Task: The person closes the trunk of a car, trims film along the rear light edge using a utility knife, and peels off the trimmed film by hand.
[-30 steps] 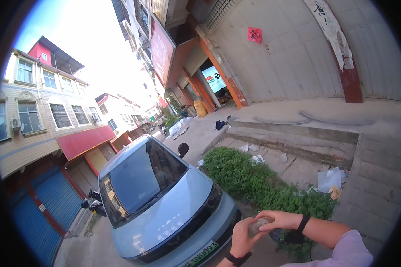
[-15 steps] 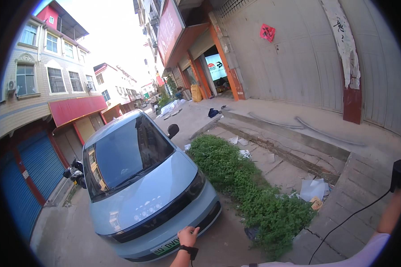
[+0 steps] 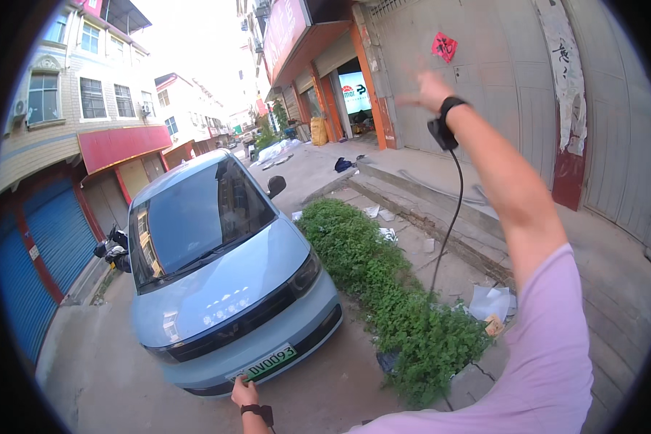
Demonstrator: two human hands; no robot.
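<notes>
My left hand [image 3: 244,393] is low in front of a light blue car [image 3: 249,267], its fingers closed. Something small and dark shows at the fingertips, too little of it to name. Behind that hand, in the picture, is the car's green number plate [image 3: 269,363]. A black band with a small box circles each wrist. My right arm stretches up and forward, in a pale purple sleeve. At its end my right hand [image 3: 434,90] is blurred, with thumb and fingers spread and nothing visible in them. A black cable [image 3: 457,206] hangs from the right wrist.
Leafy green plants [image 3: 383,282] grow beside the car, with paper litter [image 3: 490,302] near them. A low concrete step [image 3: 441,194] runs along a large grey metal gate [image 3: 499,108]. A motorcycle [image 3: 114,249] stands left of the car, near blue shutters [image 3: 58,224].
My right arm has swung up from the right edge into the middle of the view. My left hand has shifted left and down. The view has turned slightly.
</notes>
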